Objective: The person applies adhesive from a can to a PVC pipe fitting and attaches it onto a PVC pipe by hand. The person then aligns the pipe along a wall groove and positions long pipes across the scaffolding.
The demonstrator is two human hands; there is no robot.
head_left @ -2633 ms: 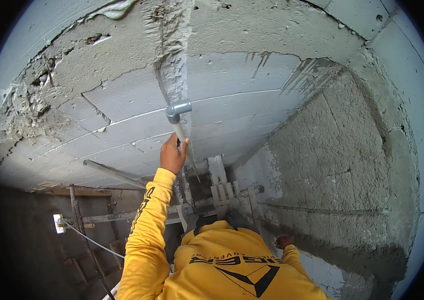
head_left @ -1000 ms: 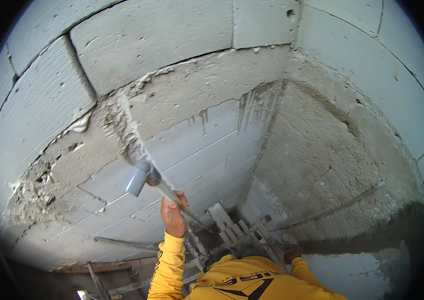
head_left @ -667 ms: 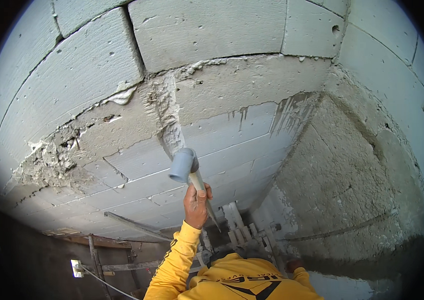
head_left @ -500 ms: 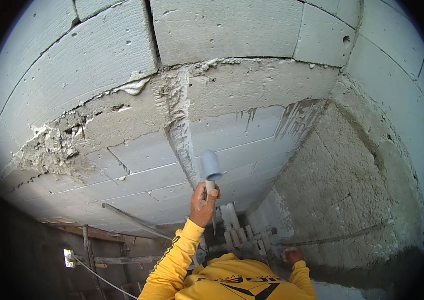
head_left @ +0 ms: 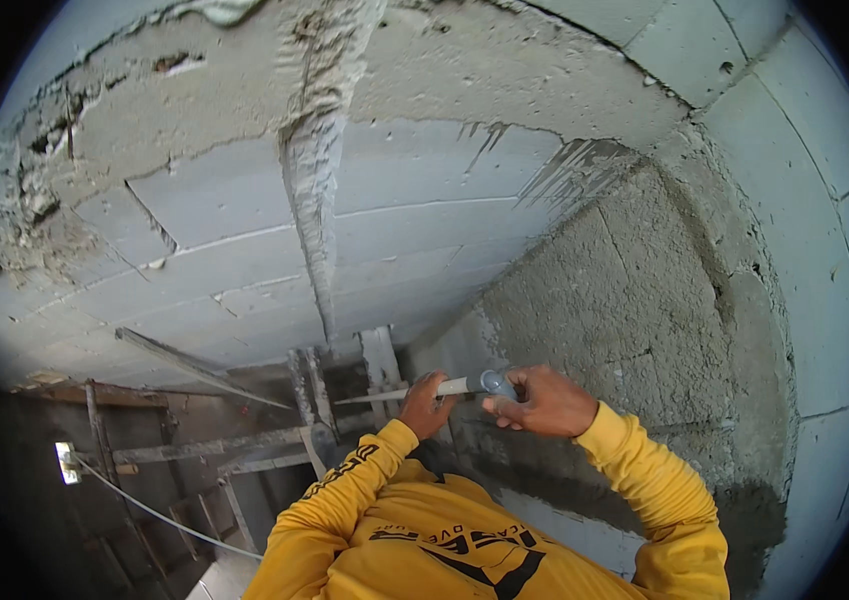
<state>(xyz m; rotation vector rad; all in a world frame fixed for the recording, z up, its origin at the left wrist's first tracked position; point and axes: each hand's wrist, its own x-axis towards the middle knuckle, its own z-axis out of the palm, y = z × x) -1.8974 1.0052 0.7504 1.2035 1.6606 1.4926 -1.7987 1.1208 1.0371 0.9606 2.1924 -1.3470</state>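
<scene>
A pale pipe (head_left: 456, 386) lies roughly level in front of my body, with its thin-looking far stretch reaching left past my left hand. My left hand (head_left: 426, 405) is closed around it. At its right end sits a grey plastic elbow fitting (head_left: 495, 383), its rounded side toward me. The fingers of my right hand (head_left: 546, 402) are closed on this fitting from the right. Both forearms wear yellow sleeves. Whether the pipe is seated fully inside the fitting cannot be made out.
Ahead stands a block wall (head_left: 234, 220) with a rough vertical groove (head_left: 314, 180) cut into it. Rough mortar (head_left: 624, 300) covers the wall to the right. Below at left are scaffold poles (head_left: 199, 448), a white cable (head_left: 149, 512) and boards (head_left: 382, 355).
My left hand has come down from the wall groove with the pipe, now turned level. My right hand has risen from my side and taken hold of the grey elbow fitting. The view has shifted downward.
</scene>
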